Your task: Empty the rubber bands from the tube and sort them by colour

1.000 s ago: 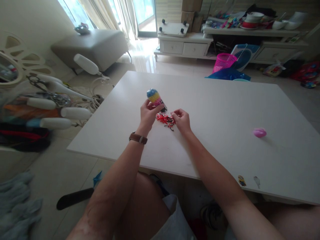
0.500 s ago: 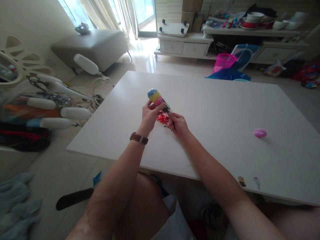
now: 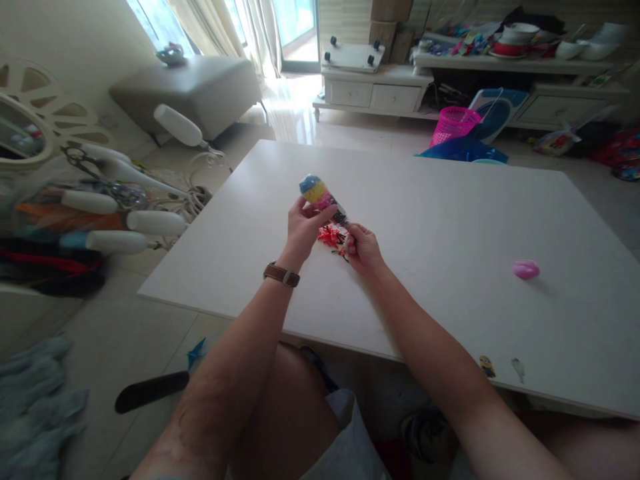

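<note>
My left hand (image 3: 303,230) is closed around a clear-wrapped bundle (image 3: 315,191) above the white table (image 3: 440,220). The bundle is rounded at its far end, with bands of blue, yellow, pink and black; what fills it is too small to tell. It tilts down toward my right hand (image 3: 364,248), whose fingers pinch the narrow near end of the wrapping. Just under the hands, a small heap of red and black strips (image 3: 330,235) lies on the tabletop, partly hidden by my fingers.
A pink rounded object (image 3: 526,269) rests at the table's right side. Two small stickers, one a yellow figure (image 3: 487,366), are near the front edge. A white multi-armed lamp (image 3: 157,223) stands left of the table. Beyond it are a pink basket (image 3: 454,125) and a white cabinet (image 3: 375,93).
The whole view has shifted slightly. Both hands keep their hold on the bundle, and the fingers of my right hand look more tightly curled at its narrow end.
</note>
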